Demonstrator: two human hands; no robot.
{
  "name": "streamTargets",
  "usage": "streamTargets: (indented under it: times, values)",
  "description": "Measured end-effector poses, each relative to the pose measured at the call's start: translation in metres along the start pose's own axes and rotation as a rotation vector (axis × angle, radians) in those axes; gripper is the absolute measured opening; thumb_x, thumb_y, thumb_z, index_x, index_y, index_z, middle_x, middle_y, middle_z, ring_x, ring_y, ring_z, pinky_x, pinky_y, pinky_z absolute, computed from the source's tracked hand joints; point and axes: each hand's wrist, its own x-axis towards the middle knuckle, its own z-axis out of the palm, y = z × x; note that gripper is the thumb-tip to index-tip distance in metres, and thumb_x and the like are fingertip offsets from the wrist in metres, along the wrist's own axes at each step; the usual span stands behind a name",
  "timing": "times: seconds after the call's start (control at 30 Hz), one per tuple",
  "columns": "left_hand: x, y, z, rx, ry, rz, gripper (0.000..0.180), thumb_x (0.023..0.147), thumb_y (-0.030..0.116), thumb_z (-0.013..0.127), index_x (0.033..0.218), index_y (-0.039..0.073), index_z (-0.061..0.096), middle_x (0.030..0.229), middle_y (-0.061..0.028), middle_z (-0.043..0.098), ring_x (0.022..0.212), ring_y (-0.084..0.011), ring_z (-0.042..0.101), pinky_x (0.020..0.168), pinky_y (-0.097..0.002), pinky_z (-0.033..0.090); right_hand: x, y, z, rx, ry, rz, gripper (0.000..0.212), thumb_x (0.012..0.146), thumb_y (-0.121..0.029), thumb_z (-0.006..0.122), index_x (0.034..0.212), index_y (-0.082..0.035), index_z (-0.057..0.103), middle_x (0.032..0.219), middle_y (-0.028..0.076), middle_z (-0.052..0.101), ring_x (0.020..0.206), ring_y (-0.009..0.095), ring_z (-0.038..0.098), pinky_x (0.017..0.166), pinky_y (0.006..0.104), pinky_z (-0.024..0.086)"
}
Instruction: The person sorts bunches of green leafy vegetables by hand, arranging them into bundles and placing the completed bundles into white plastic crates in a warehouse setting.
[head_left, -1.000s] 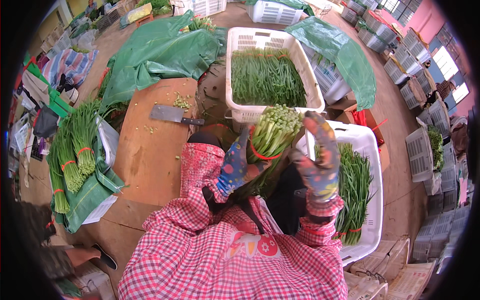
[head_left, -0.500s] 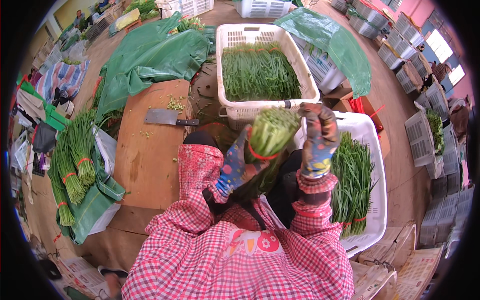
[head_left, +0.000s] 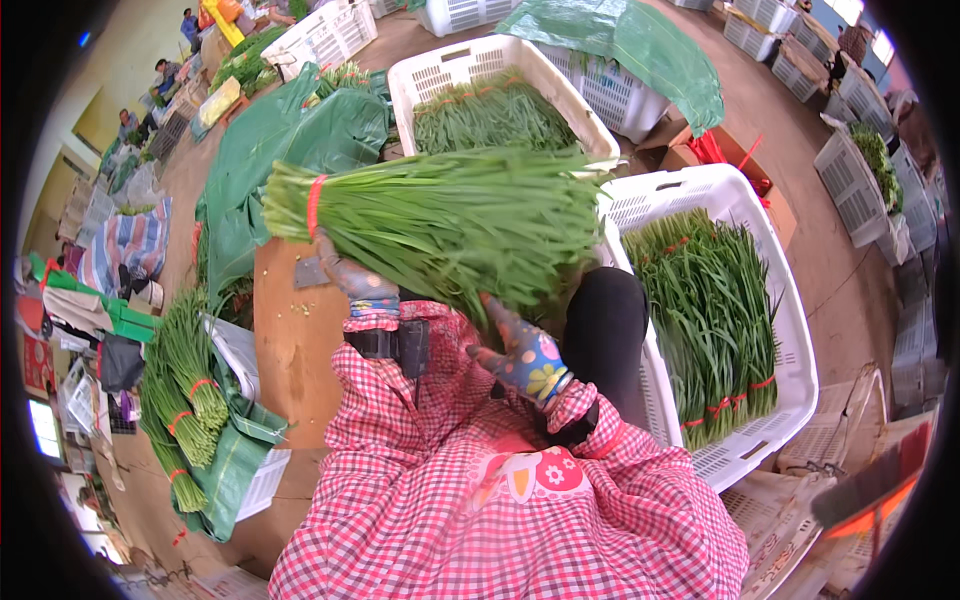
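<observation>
Tarp, green and rumpled, lies beyond the board. The near crate, white, stands well to the right of the board, filled with greens tied in red at one end. The far crate, also white, stands beyond the board and to its right, with more greens inside. The bunch is held up nearly level; in this view its stem end crosses the far part of the board, and its leaves, slightly blurred, stretch rightward well past the board. Three bundles, each tied in red, lie just left of the board.

The left hand, gloved, is at the board's far right corner and holds the bunch from below, near the stems; the bunch hides how tightly its fingers close. The right hand, also gloved, is right of the board and grips nothing: its fingers are spread wide, at the lower edge of the leaves; whether they touch is unclear. A cleaver shows part of its blade on the board. A red band circles the stems.
</observation>
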Motion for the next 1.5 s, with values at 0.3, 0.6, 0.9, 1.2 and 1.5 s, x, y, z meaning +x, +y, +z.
streamTargets:
  times: [0.3, 0.6, 0.9, 1.2, 1.5]
  values:
    - [0.048, 0.013, -0.074, 0.235, -0.124, 0.509, 0.048, 0.091, 0.036, 0.042, 0.124, 0.001, 0.050, 0.123, -0.0149, 0.054, 0.111, -0.0289, 0.053, 0.095, -0.0457, 0.043, -0.031, 0.002, -0.017, 0.078, -0.252, -0.124, 0.039, 0.082, -0.021, 0.056, 0.120, -0.012, 0.052, 0.095, 0.019, 0.062, 0.082, 0.036, 0.060, 0.072, 0.0417, 0.049]
    - [0.007, 0.021, -0.013, -0.173, -0.351, 0.096, 0.046, 0.092, 0.035, 0.043, 0.125, 0.003, 0.049, 0.126, -0.0146, 0.052, 0.113, -0.0281, 0.052, 0.098, -0.0453, 0.041, -0.064, -0.017, -0.148, 0.205, -0.108, 0.060, 0.039, 0.083, -0.021, 0.066, 0.116, -0.003, 0.058, 0.070, 0.004, 0.063, 0.054, 0.009, 0.055, 0.052, 0.0257, 0.045]
    - [0.005, 0.009, -0.009, -0.240, -0.429, -0.045, 0.052, 0.089, 0.041, 0.046, 0.126, 0.004, 0.049, 0.127, -0.0136, 0.051, 0.113, -0.0295, 0.052, 0.098, -0.0475, 0.041, 0.017, -0.032, -0.085, -0.303, 0.346, -0.422, 0.051, 0.076, -0.021, 0.067, 0.121, -0.007, 0.050, 0.086, 0.015, 0.060, 0.080, 0.034, 0.057, 0.070, 0.0422, 0.046]
    - [0.012, 0.006, -0.019, -0.337, -0.693, 0.118, 0.054, 0.090, 0.039, 0.044, 0.130, 0.003, 0.044, 0.127, -0.0186, 0.050, 0.111, -0.0343, 0.053, 0.093, -0.0539, 0.043, -0.038, -0.033, -0.017, -0.215, -0.112, -0.458, 0.039, 0.078, -0.016, 0.061, 0.117, -0.012, 0.055, 0.072, 0.010, 0.060, 0.066, 0.031, 0.059, 0.057, 0.0405, 0.047]
    - [0.020, 0.009, -0.026, -0.305, -0.776, 0.120, 0.051, 0.091, 0.034, 0.040, 0.128, -0.001, 0.044, 0.128, -0.0203, 0.049, 0.111, -0.0321, 0.054, 0.097, -0.0464, 0.043, -0.068, -0.039, -0.120, 0.109, -0.337, -0.262, 0.040, 0.079, -0.022, 0.067, 0.113, -0.003, 0.059, 0.083, 0.014, 0.066, 0.069, 0.025, 0.064, 0.061, 0.0320, 0.050]
